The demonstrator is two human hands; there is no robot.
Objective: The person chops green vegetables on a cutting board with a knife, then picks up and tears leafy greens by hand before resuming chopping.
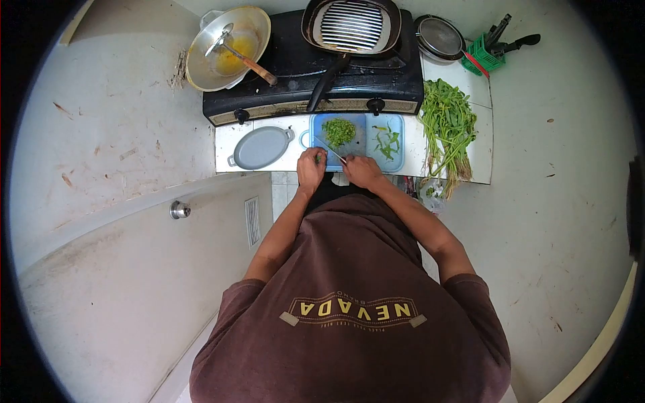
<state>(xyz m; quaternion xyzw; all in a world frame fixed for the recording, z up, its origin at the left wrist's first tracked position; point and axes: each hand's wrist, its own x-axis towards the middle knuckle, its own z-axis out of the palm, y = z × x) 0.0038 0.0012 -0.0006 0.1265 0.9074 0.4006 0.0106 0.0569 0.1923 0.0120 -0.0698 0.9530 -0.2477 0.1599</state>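
A blue cutting board (358, 149) lies on the white counter, with a pile of chopped greens (338, 132) on its upper left part. Several loose green pieces (388, 142) are scattered on its right side. My right hand (363, 172) is closed around the handle of a knife (332, 149), whose blade points up and left over the board. At the board's lower left edge, my left hand (311, 169) has its fingers pressed together on a small bit of green, close to the blade.
A black stove (289, 94) holds a metal pan (261, 18) with a spatula and a grill pan (395, 28). A grey oval plate (261, 148) lies left; leafy greens with roots (449, 121) lie right. Behind are a strainer (440, 36) and a green basket (485, 57) of knives.
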